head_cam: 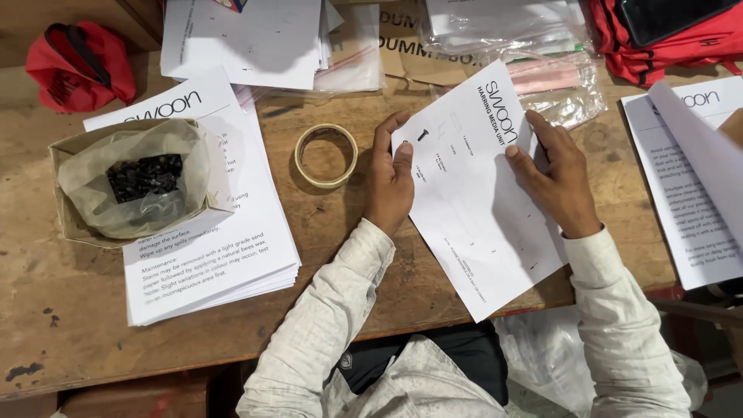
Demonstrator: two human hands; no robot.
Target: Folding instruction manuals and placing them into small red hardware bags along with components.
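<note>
Nearest me, I see my two pale sleeves reaching over the edge of the worn wooden surface [93, 340]. My left hand [389, 179] rests on the left edge of a printed sheet [480, 209], thumb and fingers pinched together on the paper just beside a small black screw [422, 135] lying on it. My right hand [553, 174] presses the sheet's right side, fingers laid flat and close together (not gripping anything else). Just left of the left hand lies a roll of tape [326, 155], flat on the wood. Further left, a stack of printed leaflets [224, 255] carries a cardboard box [66, 224] lined with a plastic bag of black screws [145, 176]. Beyond, a red cap [77, 66] and loose papers [255, 39] lie.
</note>
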